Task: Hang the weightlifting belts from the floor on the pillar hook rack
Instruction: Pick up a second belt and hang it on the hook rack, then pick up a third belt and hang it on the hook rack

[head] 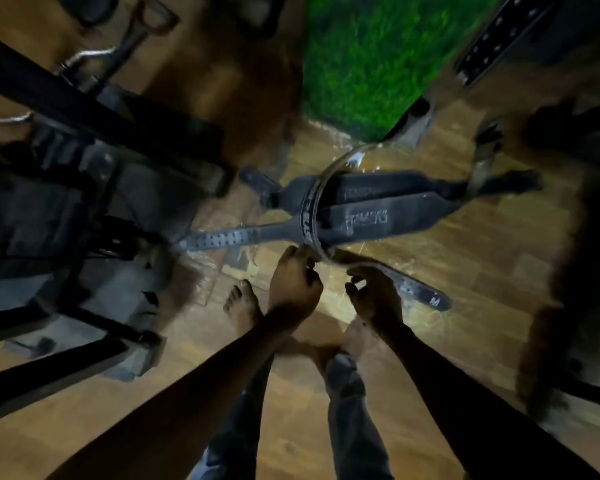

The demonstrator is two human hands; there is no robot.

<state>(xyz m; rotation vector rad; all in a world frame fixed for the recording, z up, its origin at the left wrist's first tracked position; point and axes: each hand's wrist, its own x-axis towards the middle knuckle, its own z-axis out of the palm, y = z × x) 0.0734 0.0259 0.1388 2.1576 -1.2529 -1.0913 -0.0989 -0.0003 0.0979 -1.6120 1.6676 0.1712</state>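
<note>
Several black weightlifting belts lie in a pile on the wooden floor. Two wide belts (pixel 378 216) lie side by side across the middle. A narrower belt (pixel 312 202) loops on edge over them, its tail marked M (pixel 416 289) running to the right. My left hand (pixel 293 285) grips this looped belt at its near bend. My right hand (pixel 374 296) hovers just above the tail with fingers curled, holding nothing that I can see. Another belt (pixel 499 36) hangs at the top right on a pillar; the hook rack itself is hidden.
A dark gym machine frame (pixel 84 188) fills the left side. Green turf (pixel 371 60) lies beyond the wooden floor. My bare feet (pixel 241 306) stand just behind the hands. Dark blurred shapes border the right edge.
</note>
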